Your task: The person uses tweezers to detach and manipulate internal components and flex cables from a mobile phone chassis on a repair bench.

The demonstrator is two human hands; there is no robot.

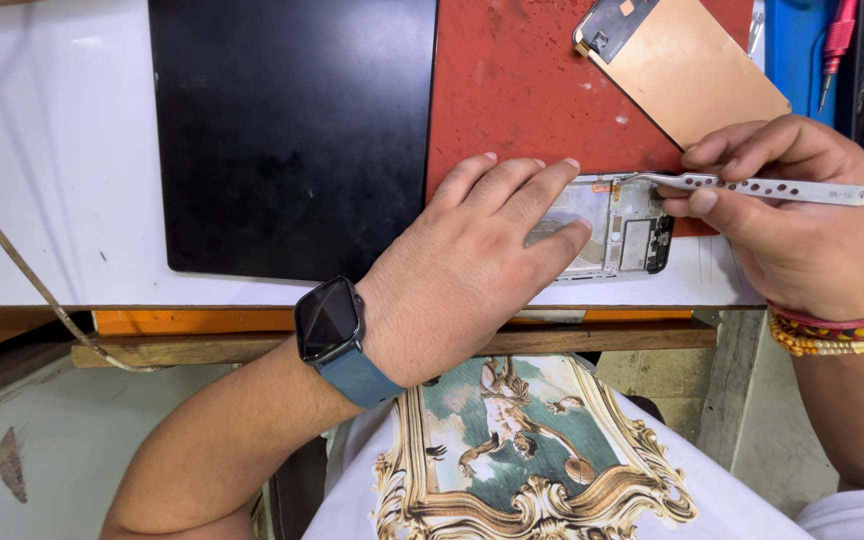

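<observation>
Nearest the camera lies the white shirt with a gilt-framed picture print (522, 460); just beyond it, the left hand (472, 270), with a dark square wristwatch on a blue strap (332, 325), presses flat with spread fingers on the opened silver-grey phone frame (617, 225), pinning it at the near edge of the white bench (52, 150); to the right, the right hand (782, 215) pinches slim steel tweezers with a perforated shank (762, 187), their tip at the frame's far edge. The frame looks light, thin and stiff, its bare boards and flex strips probably fragile; the outer rim seems the safest place to hold it, as the flat hand does. Around it, left to right: a frayed cord (12, 260); a large black rectangular mat (292, 130); a worn red work mat (542, 90); a copper-backed display panel (687, 60) lying far right, close above the tweezers and likely to be nudged; a red-handled tool on a blue tray (837, 40).
</observation>
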